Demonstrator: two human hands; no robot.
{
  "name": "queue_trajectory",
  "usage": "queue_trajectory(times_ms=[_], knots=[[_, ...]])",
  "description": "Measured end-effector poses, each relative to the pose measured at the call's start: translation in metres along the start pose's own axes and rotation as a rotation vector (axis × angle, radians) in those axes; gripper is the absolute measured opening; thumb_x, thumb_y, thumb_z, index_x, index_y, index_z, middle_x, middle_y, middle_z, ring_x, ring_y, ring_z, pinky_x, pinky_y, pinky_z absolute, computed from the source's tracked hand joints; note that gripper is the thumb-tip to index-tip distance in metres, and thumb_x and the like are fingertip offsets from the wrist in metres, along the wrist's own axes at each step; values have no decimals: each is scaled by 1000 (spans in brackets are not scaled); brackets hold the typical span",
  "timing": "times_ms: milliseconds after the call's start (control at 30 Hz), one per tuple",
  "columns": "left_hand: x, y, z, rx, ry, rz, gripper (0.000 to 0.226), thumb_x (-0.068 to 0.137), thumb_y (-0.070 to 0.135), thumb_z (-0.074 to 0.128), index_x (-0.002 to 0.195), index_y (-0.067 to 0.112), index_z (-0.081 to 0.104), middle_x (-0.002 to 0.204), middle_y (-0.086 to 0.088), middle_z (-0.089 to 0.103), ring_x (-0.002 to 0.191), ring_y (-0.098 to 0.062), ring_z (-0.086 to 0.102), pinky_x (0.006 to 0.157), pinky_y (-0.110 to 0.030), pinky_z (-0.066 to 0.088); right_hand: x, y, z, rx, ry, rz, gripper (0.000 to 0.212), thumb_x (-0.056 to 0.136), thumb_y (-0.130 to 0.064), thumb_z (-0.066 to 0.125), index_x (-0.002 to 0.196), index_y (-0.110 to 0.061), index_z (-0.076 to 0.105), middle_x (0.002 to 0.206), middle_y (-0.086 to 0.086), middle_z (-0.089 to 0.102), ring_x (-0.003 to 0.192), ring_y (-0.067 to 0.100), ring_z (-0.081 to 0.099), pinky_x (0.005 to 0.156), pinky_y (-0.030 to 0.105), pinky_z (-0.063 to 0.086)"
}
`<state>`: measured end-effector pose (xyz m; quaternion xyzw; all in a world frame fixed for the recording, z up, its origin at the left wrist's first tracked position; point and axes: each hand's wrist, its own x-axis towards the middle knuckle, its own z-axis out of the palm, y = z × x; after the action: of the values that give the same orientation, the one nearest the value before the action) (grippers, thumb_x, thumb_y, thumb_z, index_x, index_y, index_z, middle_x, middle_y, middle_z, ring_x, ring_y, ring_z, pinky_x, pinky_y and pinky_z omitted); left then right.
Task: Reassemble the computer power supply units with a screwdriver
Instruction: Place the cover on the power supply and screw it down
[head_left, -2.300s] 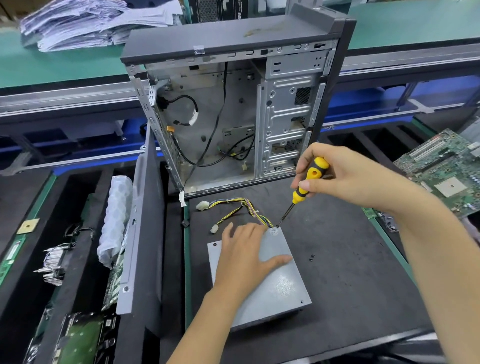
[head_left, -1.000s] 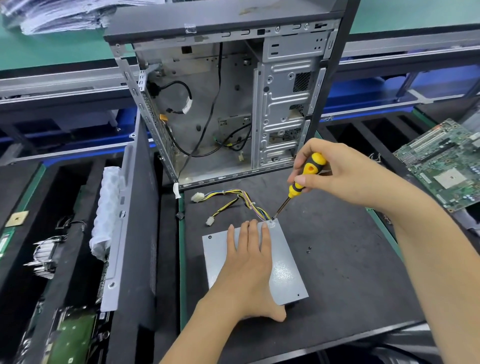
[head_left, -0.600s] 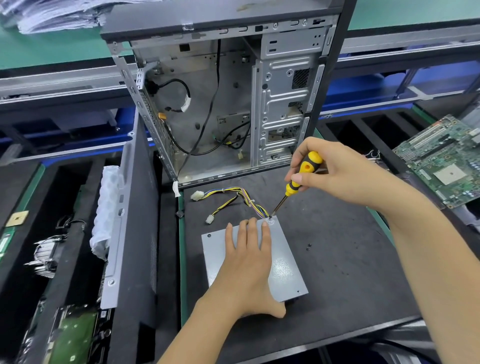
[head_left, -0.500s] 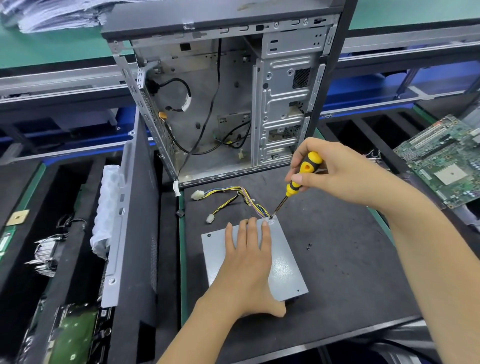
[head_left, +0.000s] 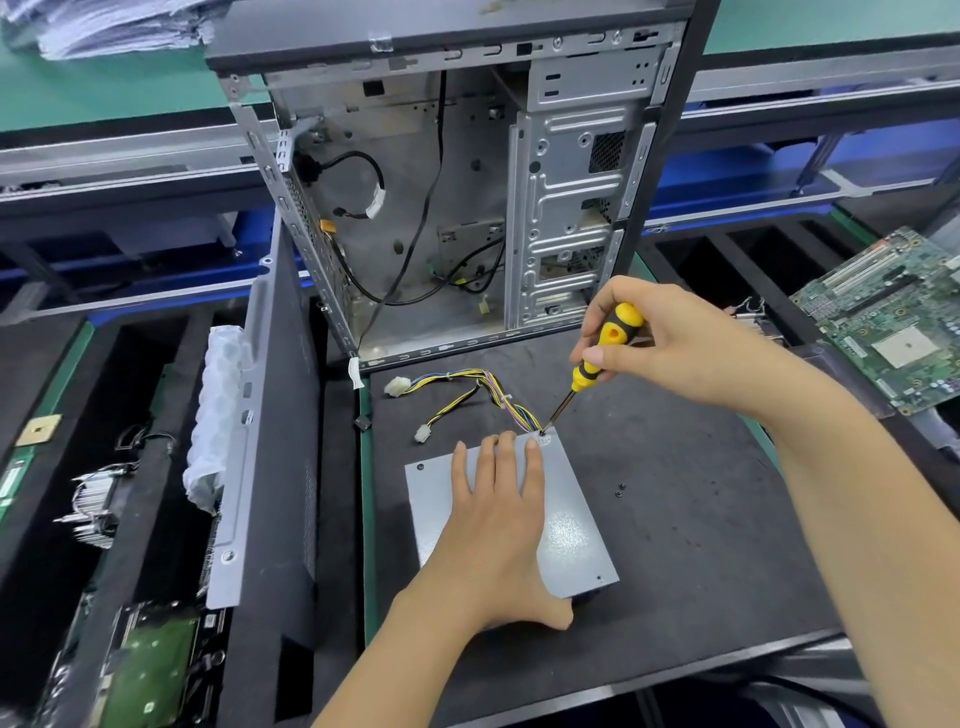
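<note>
The power supply unit (head_left: 566, 535) lies flat on the mat in front of the open computer case (head_left: 467, 182). Your left hand (head_left: 498, 525) presses flat-fingered on its lid; your right hand (head_left: 670, 343) grips the screwdriver (head_left: 597, 364), tip at the unit's far right corner.

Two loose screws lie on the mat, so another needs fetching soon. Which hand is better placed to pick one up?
Left hand: it lies flat on the power supply, holding nothing. The right hand grips the screwdriver.
</note>
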<state>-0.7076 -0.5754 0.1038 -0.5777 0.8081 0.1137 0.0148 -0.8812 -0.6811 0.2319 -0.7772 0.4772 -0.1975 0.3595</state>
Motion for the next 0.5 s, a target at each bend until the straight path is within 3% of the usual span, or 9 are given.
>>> queue_trajectory(times_ms=[133,233,300,367,433,500], knots=[[-1,-2,3,-19,16,5,139,53,68,64,152,7,-10,156,-10,-7,146,-30,-14,116,-58,-11,4,-2,1,6,-4,-6,13,86,-18,67,87,-23,55,89,-3,72,80,10,70,82,42,56],[-1,-7,-1,-101,-18,35,140,52,85,54,153,12,-10,156,-1,-10,146,-20,-19,117,-54,-14,8,-7,2,-50,-16,-27,14,86,-17,67,85,-24,55,88,-2,70,75,6,69,80,36,56],[3,-11,-9,-246,-17,14,134,52,94,44,154,18,4,155,6,4,145,-9,-9,119,-45,-14,11,-10,4,-93,-21,-34,14,87,-17,67,83,-24,55,84,-2,69,72,4,69,76,31,56],[14,-15,-14,-395,94,-36,101,69,82,53,148,24,31,146,6,32,138,-10,19,120,-34,2,14,-14,4,-158,-19,-42,15,87,-19,67,81,-24,54,78,-5,67,69,2,68,70,27,52],[27,-18,-15,-535,266,-101,51,87,46,67,130,20,56,128,5,54,124,-15,45,110,-31,27,16,-19,4,-222,-18,-50,15,87,-20,67,81,-24,54,76,-7,65,69,2,67,68,27,51],[39,-17,-14,-654,358,-163,26,87,22,71,112,15,69,111,3,65,109,-16,58,98,-31,41,17,-22,6,-272,-17,-57,13,87,-21,67,82,-21,55,76,-6,65,73,6,67,72,32,53]])
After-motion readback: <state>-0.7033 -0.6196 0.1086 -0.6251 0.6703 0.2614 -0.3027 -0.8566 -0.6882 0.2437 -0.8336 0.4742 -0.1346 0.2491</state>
